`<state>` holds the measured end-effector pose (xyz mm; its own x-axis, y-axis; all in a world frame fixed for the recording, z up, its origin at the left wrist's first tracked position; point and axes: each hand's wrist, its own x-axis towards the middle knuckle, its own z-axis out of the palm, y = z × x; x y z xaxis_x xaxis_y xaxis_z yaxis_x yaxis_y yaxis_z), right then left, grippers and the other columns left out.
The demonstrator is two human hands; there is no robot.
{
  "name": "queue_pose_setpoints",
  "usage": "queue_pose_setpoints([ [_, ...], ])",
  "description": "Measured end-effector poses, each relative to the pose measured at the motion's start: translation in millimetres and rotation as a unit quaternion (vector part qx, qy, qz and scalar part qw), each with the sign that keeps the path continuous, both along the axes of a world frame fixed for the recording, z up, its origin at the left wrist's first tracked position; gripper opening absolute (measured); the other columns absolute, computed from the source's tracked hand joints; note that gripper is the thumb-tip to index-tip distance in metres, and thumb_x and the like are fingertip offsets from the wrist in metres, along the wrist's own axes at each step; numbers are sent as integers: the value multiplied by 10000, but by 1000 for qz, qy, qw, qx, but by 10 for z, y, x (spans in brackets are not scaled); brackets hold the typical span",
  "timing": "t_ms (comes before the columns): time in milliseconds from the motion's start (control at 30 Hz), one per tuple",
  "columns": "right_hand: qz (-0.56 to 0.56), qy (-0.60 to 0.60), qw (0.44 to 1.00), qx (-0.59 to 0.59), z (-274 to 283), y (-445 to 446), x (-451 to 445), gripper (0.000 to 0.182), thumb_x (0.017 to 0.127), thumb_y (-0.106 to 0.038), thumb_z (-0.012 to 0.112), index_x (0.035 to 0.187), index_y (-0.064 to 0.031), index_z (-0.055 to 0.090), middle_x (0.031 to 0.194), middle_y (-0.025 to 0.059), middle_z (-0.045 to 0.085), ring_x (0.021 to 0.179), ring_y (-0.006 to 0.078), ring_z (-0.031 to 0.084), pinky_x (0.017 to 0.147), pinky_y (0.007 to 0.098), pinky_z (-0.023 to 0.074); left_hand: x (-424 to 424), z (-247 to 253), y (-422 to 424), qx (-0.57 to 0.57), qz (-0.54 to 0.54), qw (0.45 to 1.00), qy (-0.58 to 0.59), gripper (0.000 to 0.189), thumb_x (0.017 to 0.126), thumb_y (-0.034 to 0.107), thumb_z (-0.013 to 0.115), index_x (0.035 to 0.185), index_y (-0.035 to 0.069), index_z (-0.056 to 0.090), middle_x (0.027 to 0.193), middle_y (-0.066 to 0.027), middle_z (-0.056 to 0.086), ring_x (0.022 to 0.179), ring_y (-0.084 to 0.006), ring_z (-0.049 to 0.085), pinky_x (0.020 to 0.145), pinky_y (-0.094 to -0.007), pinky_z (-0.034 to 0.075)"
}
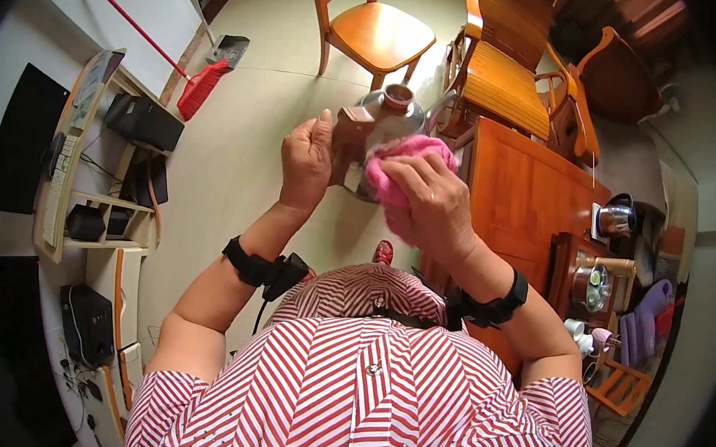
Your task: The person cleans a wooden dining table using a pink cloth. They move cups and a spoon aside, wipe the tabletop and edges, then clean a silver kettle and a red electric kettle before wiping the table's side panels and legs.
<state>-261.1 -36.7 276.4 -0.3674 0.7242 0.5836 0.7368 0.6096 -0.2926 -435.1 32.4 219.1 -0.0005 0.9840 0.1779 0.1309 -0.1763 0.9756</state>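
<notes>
My left hand (307, 162) is closed around the brown handle of a shiny metal kettle (400, 124), thumb up. The kettle hangs over the floor in front of me, with its brown lid knob at the top and its spout pointing to the right. My right hand (431, 201) grips a bunched pink cloth (413, 154), which lies against the right side of the kettle's body. The cloth and my right hand hide part of the kettle, and the kettle looks slightly blurred.
A wooden chair (382, 35) stands ahead. Right of me is a wooden table (529, 195), with a glass pot (617, 219) and a wooden armchair (508, 76) beyond. At left are a red broom (203, 89), a dustpan (229, 51) and a desk with a keyboard (61, 188) and black speakers.
</notes>
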Motion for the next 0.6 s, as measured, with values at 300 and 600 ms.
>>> queue_pose_setpoints([
  [300,-38,87,992,78,49,377,-313,419,654,-88,647,1056,-44,538,1052,132,519,961,315,516,815,393,452,208,326,24,-46,-55,989,-126,342,972,313,389,908,23,559,759,15,548,642,-41,470,570,-210,423],
  [600,-44,146,988,34,28,392,-103,361,680,-35,605,1038,-78,583,1017,116,534,938,298,538,764,377,494,209,341,-10,-63,-37,985,-155,266,964,297,387,835,84,481,648,21,468,526,-50,415,456,-204,348],
])
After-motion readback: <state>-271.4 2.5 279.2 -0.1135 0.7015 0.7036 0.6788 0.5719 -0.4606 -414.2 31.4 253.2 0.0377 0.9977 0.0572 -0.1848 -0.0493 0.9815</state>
